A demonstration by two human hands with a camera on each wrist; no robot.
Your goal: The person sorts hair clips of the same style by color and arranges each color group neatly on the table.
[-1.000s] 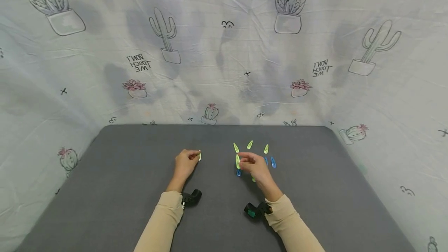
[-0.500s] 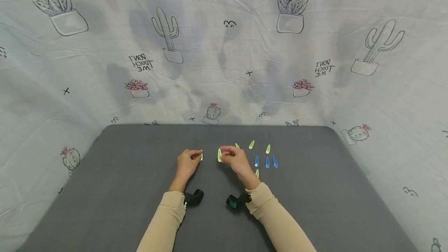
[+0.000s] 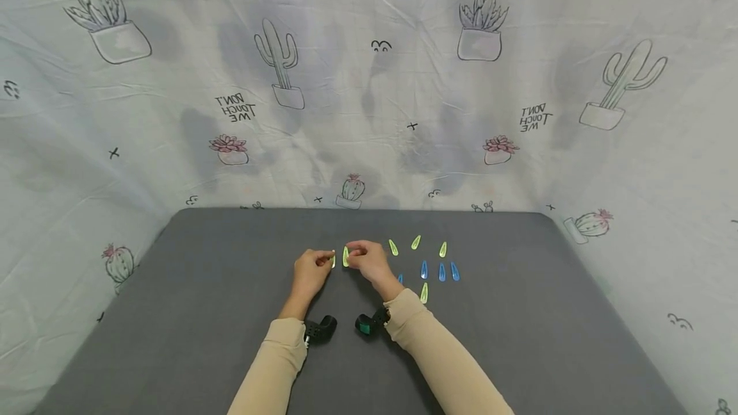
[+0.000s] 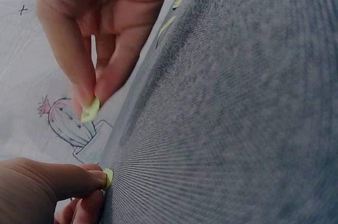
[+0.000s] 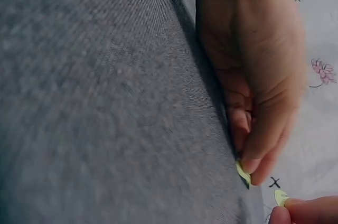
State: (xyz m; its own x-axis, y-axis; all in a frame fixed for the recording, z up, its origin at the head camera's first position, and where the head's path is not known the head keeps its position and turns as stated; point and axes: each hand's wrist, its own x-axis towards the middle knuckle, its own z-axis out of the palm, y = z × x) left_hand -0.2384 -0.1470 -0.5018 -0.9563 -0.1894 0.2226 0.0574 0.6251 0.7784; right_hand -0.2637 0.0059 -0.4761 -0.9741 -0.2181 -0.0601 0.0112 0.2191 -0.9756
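My left hand (image 3: 310, 271) pinches a yellow-green snap hair clip (image 3: 333, 260) between thumb and fingertips, low at the grey tabletop. Just to its right, my right hand (image 3: 371, 262) pinches a second yellow-green hair clip (image 3: 346, 257), upright and facing the first. In the left wrist view this second clip (image 4: 90, 110) shows higher off the cloth than the left hand's clip (image 4: 108, 178). The right wrist view also has both: the left hand's clip (image 5: 243, 173) against the cloth, the right hand's clip (image 5: 281, 197) away from it. Fingers cover part of each clip.
Right of the hands lie more yellow-green clips (image 3: 416, 242) in a loose row and several blue clips (image 3: 442, 272). One yellow-green clip (image 3: 424, 293) lies nearer, by the right sleeve (image 3: 438, 344). A printed white curtain (image 3: 369, 82) hangs around the grey table (image 3: 202, 312).
My right hand has carried its yellow-green clip leftward from among the other clips to beside the left hand. The left hand has stayed nearly still, holding its clip.
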